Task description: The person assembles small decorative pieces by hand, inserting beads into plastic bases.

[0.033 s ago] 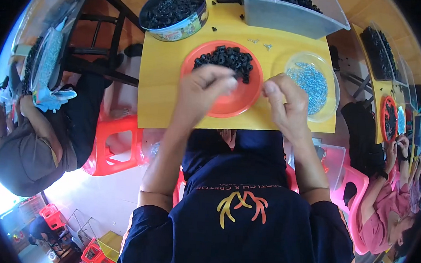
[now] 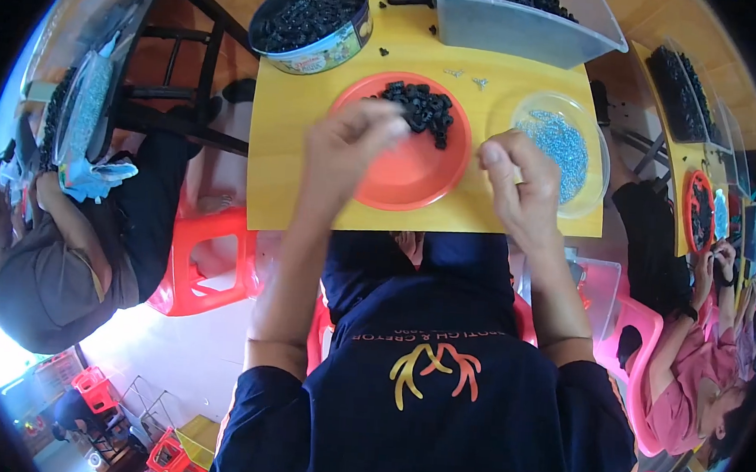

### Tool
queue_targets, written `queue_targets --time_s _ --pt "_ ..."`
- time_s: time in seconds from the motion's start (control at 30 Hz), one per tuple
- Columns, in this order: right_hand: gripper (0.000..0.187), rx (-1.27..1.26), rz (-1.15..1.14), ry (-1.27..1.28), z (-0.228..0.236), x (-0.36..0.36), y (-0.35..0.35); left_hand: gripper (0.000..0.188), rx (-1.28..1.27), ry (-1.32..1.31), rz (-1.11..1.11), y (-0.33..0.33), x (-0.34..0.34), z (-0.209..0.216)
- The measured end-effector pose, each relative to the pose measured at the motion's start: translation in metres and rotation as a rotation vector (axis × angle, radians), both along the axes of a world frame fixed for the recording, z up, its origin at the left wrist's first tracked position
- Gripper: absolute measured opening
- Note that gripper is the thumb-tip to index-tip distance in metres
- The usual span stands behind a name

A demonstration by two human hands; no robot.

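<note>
An orange-red plate [image 2: 395, 191] holds a heap of small black ring-like plastic parts [image 2: 425, 107] toward its far side. Over the plate's left part hovers my left hand [image 2: 342, 147], its fingers bent and smeared by motion, so anything in them is hidden. Just right of the plate's rim is my right hand [image 2: 520, 182], thumb and forefinger pressed together; what they pinch, if anything, is too small to make out. Beside that hand, a round clear tub [image 2: 596, 184] contains many small shiny silvery-blue metal pieces [image 2: 556, 152].
On the yellow table [image 2: 293, 144], a round tin [image 2: 315, 59] and a clear plastic bin [image 2: 528, 42] hold more black parts. Small metal bits [image 2: 480, 84] lie beyond the plate. A red stool [image 2: 212, 265] stands left. People sit at both sides, one in pink [image 2: 693, 385].
My left hand has shifted a little left, away from the middle of the plate. My right hand has moved very slightly right, its fingers still pressed together.
</note>
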State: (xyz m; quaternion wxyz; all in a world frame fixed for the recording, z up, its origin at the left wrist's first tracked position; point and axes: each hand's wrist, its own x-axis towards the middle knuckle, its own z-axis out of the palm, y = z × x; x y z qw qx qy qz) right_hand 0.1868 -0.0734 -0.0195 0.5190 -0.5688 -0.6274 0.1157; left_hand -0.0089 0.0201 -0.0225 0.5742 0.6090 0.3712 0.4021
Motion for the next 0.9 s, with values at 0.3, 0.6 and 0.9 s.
queue_targets --time_s 0.3,0.6,0.9 --pt "0.019 -0.115 -0.251 0.123 -0.007 0.061 -0.016 0.022 0.428 0.158 0.343 0.136 -0.042 0.022" --pt "0.025 -0.271 -0.346 0.024 -0.021 0.092 -0.038 0.014 0.280 0.335 -0.271 0.049 -0.004 -0.010" --pt "0.025 -0.259 -0.310 -0.011 -0.015 0.081 -0.039 0.019 0.678 0.657 -0.297 0.015 0.029 -0.046"
